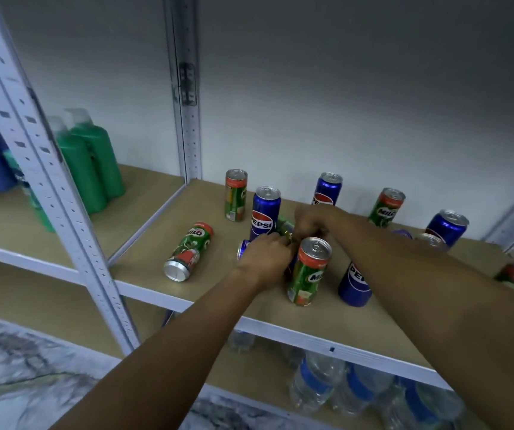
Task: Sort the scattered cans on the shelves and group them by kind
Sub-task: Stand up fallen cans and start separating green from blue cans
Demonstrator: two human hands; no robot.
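Green Milo cans and blue Pepsi cans stand and lie mixed on the wooden shelf (150,243). My left hand (265,259) curls over a Pepsi can lying on its side (243,249). My right hand (311,221) grips a small green Milo can (284,225) lying just behind it; most of that can is hidden. Both hands nearly touch. An upright Pepsi can (265,212) stands behind my left hand and an upright Milo can (310,271) in front of my right. Another Milo can (189,251) lies to the left.
More upright cans stand at the back: Milo (235,195), Pepsi (327,189), Milo (386,207), Pepsi (446,228). A Pepsi can (355,283) stands under my right forearm. Green bottles (94,169) fill the left bay behind a white post (48,169). Water bottles (321,383) lie on the shelf below.
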